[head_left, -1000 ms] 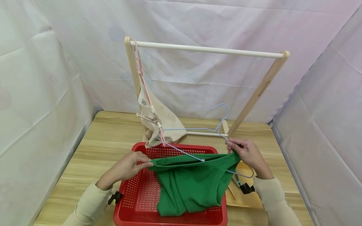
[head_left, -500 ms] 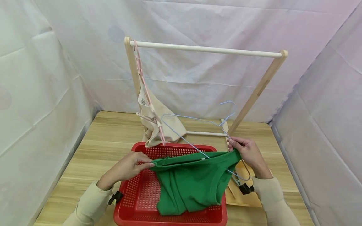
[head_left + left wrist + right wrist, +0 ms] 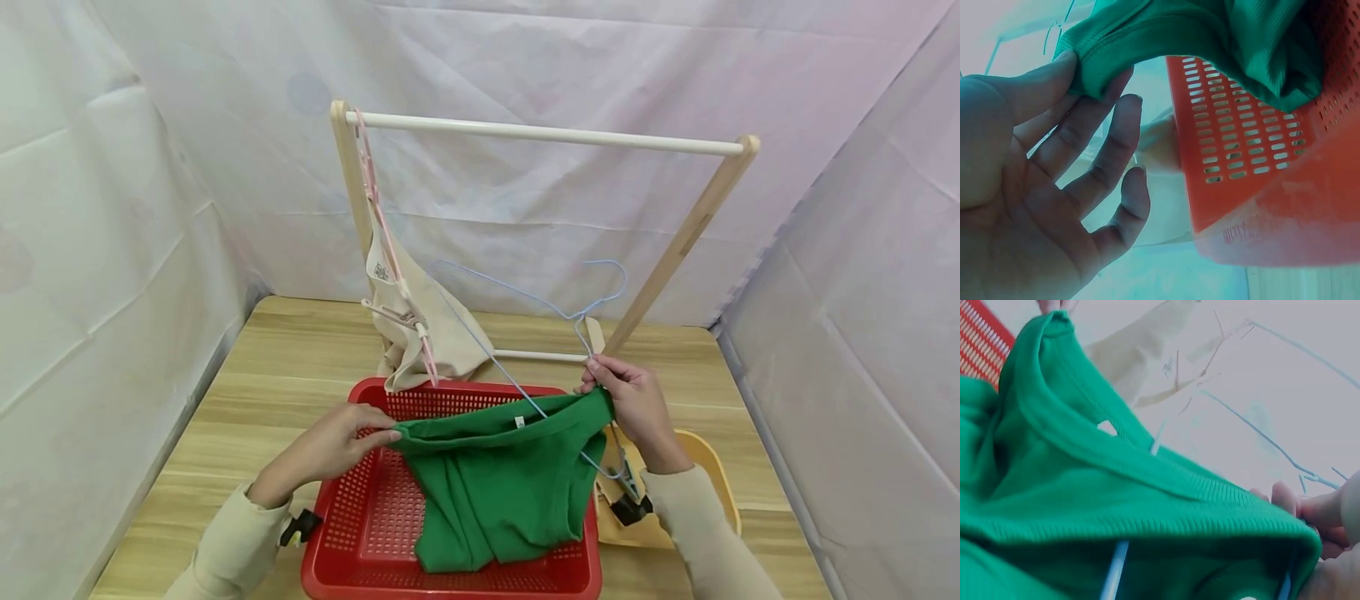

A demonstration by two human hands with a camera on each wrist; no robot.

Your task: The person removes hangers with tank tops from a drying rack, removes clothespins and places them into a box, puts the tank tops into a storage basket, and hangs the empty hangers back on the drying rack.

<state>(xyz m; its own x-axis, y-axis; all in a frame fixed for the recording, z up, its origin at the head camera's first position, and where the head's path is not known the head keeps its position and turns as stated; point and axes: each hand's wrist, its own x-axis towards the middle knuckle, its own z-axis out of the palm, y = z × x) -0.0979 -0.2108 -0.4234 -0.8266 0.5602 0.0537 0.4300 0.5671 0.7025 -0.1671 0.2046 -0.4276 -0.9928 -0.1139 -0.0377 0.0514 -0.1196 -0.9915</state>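
In the head view a green sleeveless top [image 3: 502, 500] with ribbed edges hangs over a red basket [image 3: 330, 542]. My left hand [image 3: 333, 446] pinches its left upper edge between thumb and forefinger; the left wrist view shows the other fingers [image 3: 1125, 134] spread loosely. My right hand [image 3: 637, 408] holds the opposite upper edge together with one side of a blue wire hanger [image 3: 517, 384]. The hanger is threaded through the neckline, and its lower right end emerges below the ribbed armhole. Its left end and hook stay outside, above the fabric. A white label [image 3: 520, 422] shows inside the neckline.
Behind the basket stands a wooden rack with a white rail [image 3: 540, 133]. At its left end a pink hanger [image 3: 384, 233] bears a beige cloth item [image 3: 442, 333]. To the right, partly under my right arm, lies a yellow tray [image 3: 720, 479] with clips in it.
My right hand has shifted left with the top's edge and the hanger. The hanger's left end has swung upward, and its lower right end has moved left. My left hand barely moves.
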